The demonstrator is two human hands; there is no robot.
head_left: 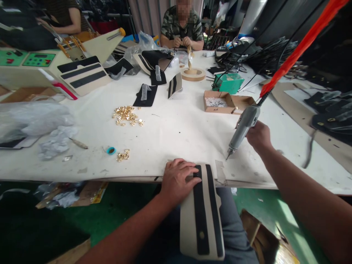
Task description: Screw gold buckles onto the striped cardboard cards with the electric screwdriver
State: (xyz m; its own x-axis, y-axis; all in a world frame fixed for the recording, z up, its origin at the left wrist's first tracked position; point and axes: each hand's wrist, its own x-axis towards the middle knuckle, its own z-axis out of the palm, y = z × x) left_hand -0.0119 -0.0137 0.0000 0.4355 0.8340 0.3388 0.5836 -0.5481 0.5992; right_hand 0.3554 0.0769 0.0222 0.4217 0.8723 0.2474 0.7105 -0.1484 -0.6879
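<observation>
My left hand [178, 179] lies on the top end of a beige panel with two black stripes [202, 216], pressing it against the table's front edge [132, 178]; most of the panel hangs over my lap. My right hand [258, 136] is closed round the rear of a grey electric screwdriver [243, 128], tip down just above the table, right of the panel. An orange-sleeved cable [302, 40] runs up from the tool. A small heap of gold fittings [123, 155] and a blue ring [111, 150] lie left of my left hand.
A bigger heap of gold fittings [126, 115], a cardboard box of small parts [217, 102], a green box [228, 82], black and striped pieces [145, 95], and crumpled plastic [35, 121] lie on the white table. A person in camouflage [181, 27] sits opposite; a machine [38, 66] stands at left.
</observation>
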